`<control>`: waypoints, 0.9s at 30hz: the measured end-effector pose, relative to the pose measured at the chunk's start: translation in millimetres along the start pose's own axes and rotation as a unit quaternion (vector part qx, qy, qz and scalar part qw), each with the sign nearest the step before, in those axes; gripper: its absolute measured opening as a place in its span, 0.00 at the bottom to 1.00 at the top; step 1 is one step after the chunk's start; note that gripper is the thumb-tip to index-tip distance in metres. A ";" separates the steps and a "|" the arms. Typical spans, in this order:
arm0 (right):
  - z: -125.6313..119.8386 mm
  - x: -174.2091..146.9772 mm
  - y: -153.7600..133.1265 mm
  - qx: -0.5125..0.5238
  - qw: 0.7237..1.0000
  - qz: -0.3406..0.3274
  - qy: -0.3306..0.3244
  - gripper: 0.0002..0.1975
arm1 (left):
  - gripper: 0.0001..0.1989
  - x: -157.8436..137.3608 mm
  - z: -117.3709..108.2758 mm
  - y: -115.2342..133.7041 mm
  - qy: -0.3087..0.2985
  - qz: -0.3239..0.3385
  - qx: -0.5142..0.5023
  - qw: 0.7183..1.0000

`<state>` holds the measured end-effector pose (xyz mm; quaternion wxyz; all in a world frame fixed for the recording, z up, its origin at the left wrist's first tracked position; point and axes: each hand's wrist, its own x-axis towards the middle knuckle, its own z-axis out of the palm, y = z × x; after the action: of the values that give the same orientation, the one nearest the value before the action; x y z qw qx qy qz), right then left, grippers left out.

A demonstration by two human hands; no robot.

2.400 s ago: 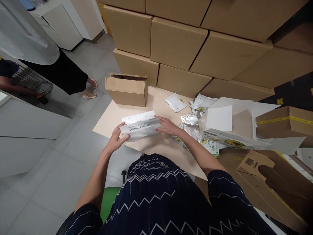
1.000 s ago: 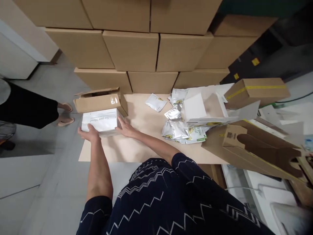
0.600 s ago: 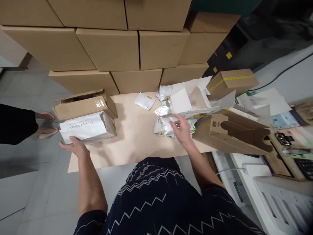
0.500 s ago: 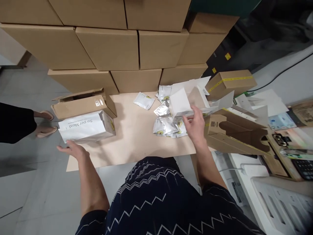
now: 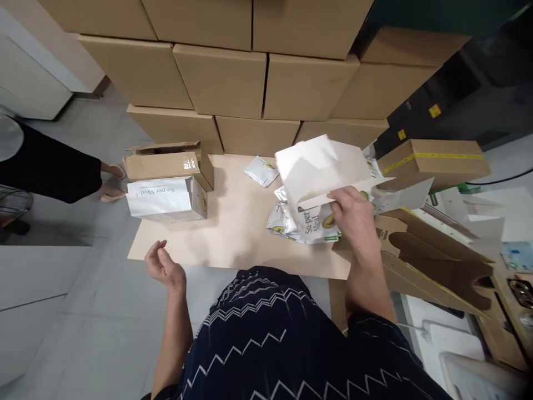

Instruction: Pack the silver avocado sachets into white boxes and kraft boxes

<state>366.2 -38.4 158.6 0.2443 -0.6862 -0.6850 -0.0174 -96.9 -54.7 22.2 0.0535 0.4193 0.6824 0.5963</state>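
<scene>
My right hand grips the near edge of a white carton with its flaps up, printed "Su-per Meal" and an avocado. The carton is tilted over silver-white sachets, some of which it hides. A single sachet lies apart on the table, to the carton's left. My left hand hovers off the table's front left edge with its fingers loosely curled and apart, holding nothing. Beyond it a second white "Su-per Meal" carton lies against a brown cardboard box.
Stacked brown cartons wall off the back of the pale table. To the right are an open cardboard box and a yellow-taped box. At far left, a person in black stands on the grey floor.
My right hand has lifted and tipped the white carton, so its printed side now shows. My left hand has come away from the left carton toward me. The view has shifted left.
</scene>
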 end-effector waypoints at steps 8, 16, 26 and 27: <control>49.9 16.1 -75.6 0.336 0.898 -0.274 -0.076 0.15 | 0.09 -15.4 11.4 133.7 -0.075 0.270 -0.114 0.953; 168.8 7.4 -83.8 0.441 0.811 -0.340 -0.182 0.18 | 0.23 13.0 8.1 163.1 -0.348 0.170 0.166 0.907; 205.0 -6.9 -43.7 0.469 0.788 -0.324 -0.232 0.20 | 0.26 -19.4 15.6 162.9 -0.474 0.050 0.329 0.815; 205.3 -7.0 -43.2 0.469 0.787 -0.323 -0.236 0.20 | 0.26 -20.4 21.1 162.6 -0.466 0.084 0.323 0.819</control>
<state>261.0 26.3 -11.1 0.3469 -0.2086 -0.8265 0.3912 11.0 -61.7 147.1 0.1766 0.6960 0.6917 0.0772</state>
